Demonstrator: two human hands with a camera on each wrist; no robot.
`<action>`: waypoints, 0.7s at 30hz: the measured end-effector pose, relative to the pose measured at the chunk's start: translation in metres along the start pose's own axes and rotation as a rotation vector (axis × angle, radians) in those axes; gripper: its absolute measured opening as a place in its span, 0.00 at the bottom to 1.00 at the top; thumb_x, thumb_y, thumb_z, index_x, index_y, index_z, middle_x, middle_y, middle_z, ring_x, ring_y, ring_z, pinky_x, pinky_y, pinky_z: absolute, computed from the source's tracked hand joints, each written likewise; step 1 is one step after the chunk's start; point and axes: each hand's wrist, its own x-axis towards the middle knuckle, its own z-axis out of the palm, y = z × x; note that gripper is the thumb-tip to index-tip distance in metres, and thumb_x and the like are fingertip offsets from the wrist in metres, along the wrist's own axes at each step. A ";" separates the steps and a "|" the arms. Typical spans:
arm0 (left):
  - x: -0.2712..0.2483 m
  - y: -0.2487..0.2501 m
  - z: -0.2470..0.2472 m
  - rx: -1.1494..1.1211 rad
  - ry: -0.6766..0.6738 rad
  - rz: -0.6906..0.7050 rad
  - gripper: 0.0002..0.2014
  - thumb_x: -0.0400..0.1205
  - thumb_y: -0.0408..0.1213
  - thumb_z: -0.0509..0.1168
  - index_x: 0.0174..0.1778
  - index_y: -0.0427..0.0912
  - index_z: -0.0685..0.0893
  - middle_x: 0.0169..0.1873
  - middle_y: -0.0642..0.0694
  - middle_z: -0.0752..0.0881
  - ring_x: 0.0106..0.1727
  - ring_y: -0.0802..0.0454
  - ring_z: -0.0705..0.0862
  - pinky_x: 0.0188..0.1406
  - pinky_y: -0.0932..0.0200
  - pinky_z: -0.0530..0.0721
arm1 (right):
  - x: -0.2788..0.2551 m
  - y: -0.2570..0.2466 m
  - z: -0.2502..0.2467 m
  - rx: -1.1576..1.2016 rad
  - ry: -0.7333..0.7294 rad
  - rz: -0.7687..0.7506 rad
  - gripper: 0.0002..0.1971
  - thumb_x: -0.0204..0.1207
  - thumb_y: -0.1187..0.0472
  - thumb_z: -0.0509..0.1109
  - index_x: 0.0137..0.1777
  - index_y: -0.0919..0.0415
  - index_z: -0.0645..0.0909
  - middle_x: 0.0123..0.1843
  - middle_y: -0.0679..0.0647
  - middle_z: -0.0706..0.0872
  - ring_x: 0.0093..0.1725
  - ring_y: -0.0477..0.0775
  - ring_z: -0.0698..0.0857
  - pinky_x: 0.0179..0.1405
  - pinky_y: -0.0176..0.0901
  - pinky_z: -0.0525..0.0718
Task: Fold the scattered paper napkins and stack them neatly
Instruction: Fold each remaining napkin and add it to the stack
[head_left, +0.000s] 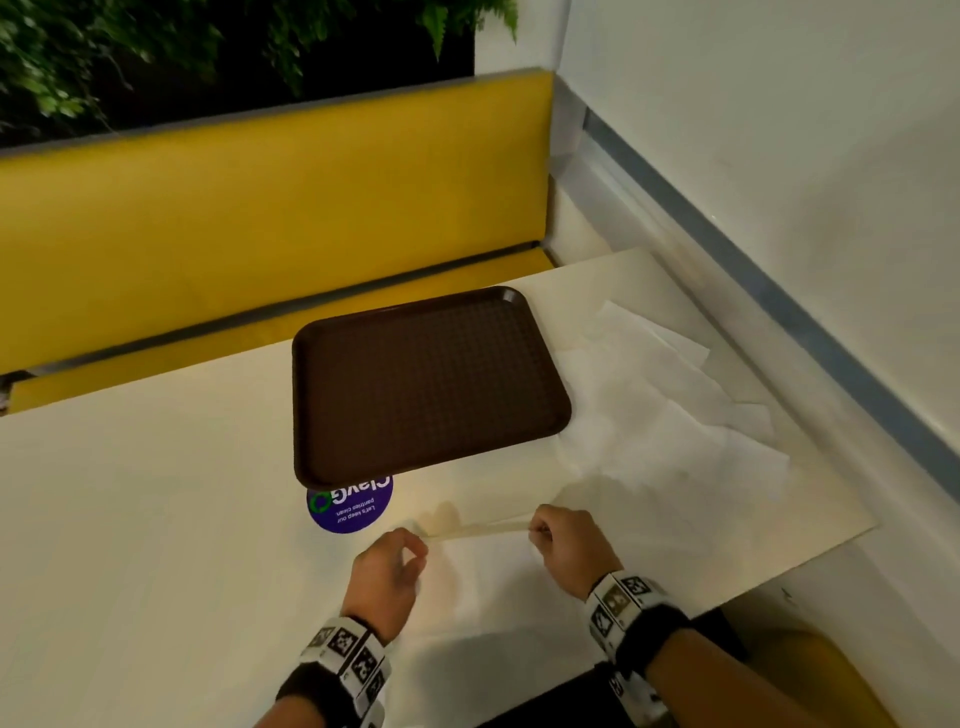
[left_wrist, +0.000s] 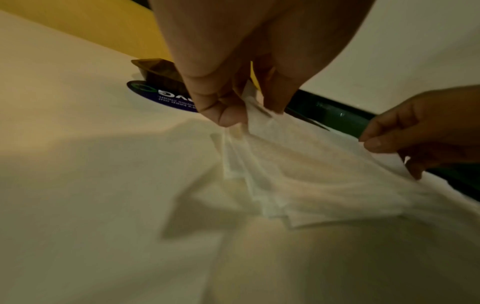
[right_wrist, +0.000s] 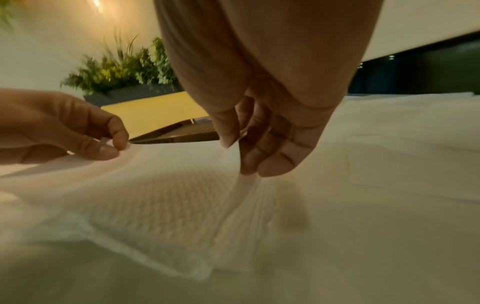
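A white paper napkin (head_left: 480, 571) lies near the table's front edge, its far edge lifted off the surface. My left hand (head_left: 410, 545) pinches the far left corner between thumb and finger, and my right hand (head_left: 540, 530) pinches the far right corner. The left wrist view shows the napkin (left_wrist: 298, 174) rising in creases to my left hand (left_wrist: 241, 115), with my right hand (left_wrist: 384, 144) at the frame's right. The right wrist view shows the embossed napkin (right_wrist: 168, 205) hanging from my right hand (right_wrist: 236, 142), with my left hand (right_wrist: 116, 146) across from it. Several loose napkins (head_left: 665, 405) lie scattered at the right.
A dark brown tray (head_left: 426, 384) sits at the table's middle, partly covering a round purple sticker (head_left: 350, 506). A yellow bench (head_left: 260, 208) runs behind the table (head_left: 130, 519). A white wall (head_left: 779, 156) borders the right side, with plants above the bench.
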 end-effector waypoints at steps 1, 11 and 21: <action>0.002 -0.002 0.003 0.024 -0.007 -0.003 0.11 0.80 0.32 0.67 0.40 0.54 0.78 0.38 0.52 0.83 0.37 0.58 0.79 0.39 0.69 0.75 | 0.002 -0.001 0.002 -0.044 -0.003 0.019 0.06 0.80 0.59 0.62 0.42 0.53 0.78 0.37 0.48 0.82 0.37 0.52 0.82 0.38 0.45 0.82; 0.005 -0.012 0.020 0.257 -0.004 0.105 0.06 0.81 0.36 0.63 0.50 0.52 0.78 0.55 0.49 0.79 0.53 0.53 0.76 0.58 0.62 0.78 | -0.004 -0.004 0.016 -0.150 0.064 0.037 0.10 0.84 0.53 0.57 0.60 0.56 0.71 0.48 0.48 0.77 0.40 0.49 0.76 0.40 0.40 0.76; 0.042 0.109 0.030 0.479 -0.150 0.438 0.16 0.72 0.44 0.64 0.55 0.60 0.75 0.61 0.57 0.65 0.63 0.52 0.66 0.63 0.57 0.68 | -0.059 0.070 -0.045 0.219 0.128 0.232 0.05 0.78 0.54 0.68 0.45 0.46 0.73 0.39 0.46 0.83 0.39 0.43 0.82 0.43 0.34 0.82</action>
